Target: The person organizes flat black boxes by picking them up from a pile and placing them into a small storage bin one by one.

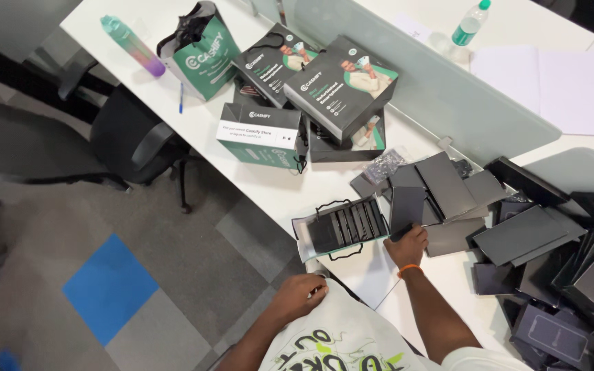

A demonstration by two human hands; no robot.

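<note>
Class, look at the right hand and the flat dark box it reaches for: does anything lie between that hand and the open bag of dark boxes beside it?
Nothing visible does. The right hand rests on a flat dark box, and the open bag lies just beside it on the white desk, with only bare desk between them.

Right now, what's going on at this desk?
A person stands at a white desk strewn with flat dark boxes. Their right hand rests on one small dark box at the edge of the pile. Their left hand is down by their own printed shirt, holding nothing that can be made out. Between the hands and the pile lies an open carrier bag on its side with dark boxes lined up inside. More green and black bags and printed cartons sit further along the desk.
</note>
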